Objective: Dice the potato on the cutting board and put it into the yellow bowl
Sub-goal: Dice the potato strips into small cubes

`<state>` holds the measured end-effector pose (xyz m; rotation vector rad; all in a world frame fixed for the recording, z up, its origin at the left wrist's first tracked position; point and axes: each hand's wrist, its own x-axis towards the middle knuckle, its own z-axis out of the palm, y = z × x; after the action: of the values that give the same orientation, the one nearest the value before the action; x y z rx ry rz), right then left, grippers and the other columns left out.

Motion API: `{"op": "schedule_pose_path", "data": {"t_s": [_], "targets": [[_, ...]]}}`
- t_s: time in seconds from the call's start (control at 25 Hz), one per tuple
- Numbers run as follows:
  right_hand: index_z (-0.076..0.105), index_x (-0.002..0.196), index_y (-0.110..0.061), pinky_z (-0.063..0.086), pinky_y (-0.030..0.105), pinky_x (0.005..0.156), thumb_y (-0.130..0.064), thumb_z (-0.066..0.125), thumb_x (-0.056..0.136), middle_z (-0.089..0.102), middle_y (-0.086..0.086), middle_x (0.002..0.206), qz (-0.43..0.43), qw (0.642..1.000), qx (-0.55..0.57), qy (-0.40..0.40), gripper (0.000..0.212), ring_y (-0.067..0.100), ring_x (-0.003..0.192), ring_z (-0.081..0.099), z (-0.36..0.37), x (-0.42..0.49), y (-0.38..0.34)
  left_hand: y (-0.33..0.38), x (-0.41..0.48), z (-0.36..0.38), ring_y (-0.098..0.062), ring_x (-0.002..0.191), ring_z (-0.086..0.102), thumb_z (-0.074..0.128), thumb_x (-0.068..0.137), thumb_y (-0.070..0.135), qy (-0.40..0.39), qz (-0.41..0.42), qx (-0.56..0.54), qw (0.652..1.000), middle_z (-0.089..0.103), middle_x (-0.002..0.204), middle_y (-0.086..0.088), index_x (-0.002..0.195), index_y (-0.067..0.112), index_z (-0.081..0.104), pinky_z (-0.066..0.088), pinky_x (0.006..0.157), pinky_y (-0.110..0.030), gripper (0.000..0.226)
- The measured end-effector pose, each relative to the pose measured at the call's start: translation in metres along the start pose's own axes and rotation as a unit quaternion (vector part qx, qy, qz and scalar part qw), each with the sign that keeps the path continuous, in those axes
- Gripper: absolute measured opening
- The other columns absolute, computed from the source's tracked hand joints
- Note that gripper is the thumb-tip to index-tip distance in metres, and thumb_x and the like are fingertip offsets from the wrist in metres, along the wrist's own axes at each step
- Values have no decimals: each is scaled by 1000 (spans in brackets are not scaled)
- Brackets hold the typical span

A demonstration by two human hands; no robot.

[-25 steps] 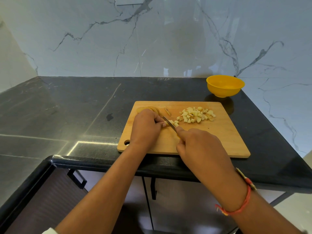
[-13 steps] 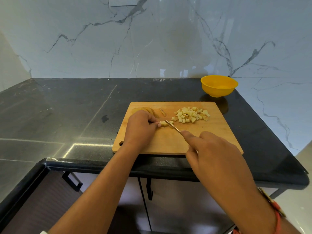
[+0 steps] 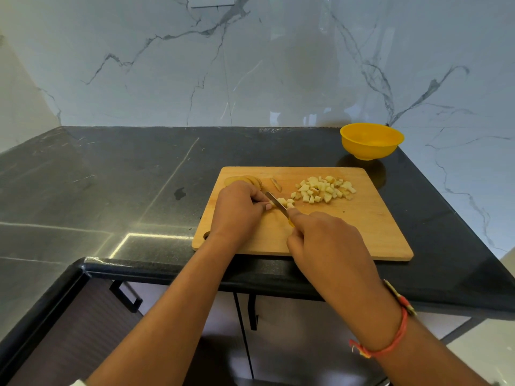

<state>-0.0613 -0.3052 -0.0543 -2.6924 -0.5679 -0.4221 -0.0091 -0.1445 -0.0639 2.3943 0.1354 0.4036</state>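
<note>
Wooden cutting board (image 3: 362,232) carries the potato (image 3: 282,202). Left hand (image 3: 237,210) curls its fingers over the uncut end; right hand (image 3: 328,243) grips a knife (image 3: 276,203), blade just right of those fingertips. Yellow bowl (image 3: 370,140) sits beyond, far right.

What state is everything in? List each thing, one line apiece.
Yellow bowl: upright on the counter, looks empty.
Cutting board: flat, near the counter's front edge.
Diced potato: loose pile on the board's far right part.
Potato slices: uncut, stacked at the board's far left corner.
Potato piece: under the left fingertips, partly diced.
Knife: blade down at that piece.
Left hand: curled, holds the piece.
Right hand: grips the knife.
</note>
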Motion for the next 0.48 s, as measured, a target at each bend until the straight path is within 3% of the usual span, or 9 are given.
{"op": "schedule_pose_path", "data": {"t_s": [0.36,0.48], "targets": [[28,150,-39,42,26,62,-33,34,101,42,-10,78,-4,997,-56,-52,50,10,72,47,-15,-25,12,2,-2,2,0,76,55,72,88,24,15,4,11,1000,63,82,15,89,22,76,34,63,-7,5],[49,140,-38,38,25,46,-30,48,94,38,-10,66,15,997,-77,-25,47,10,55,42,-25,-40,19,2,-1,2,-3,80,58,72,88,23,10,17,17,1000,68,88,9,93,21,76,40,67,-11,7]]}}
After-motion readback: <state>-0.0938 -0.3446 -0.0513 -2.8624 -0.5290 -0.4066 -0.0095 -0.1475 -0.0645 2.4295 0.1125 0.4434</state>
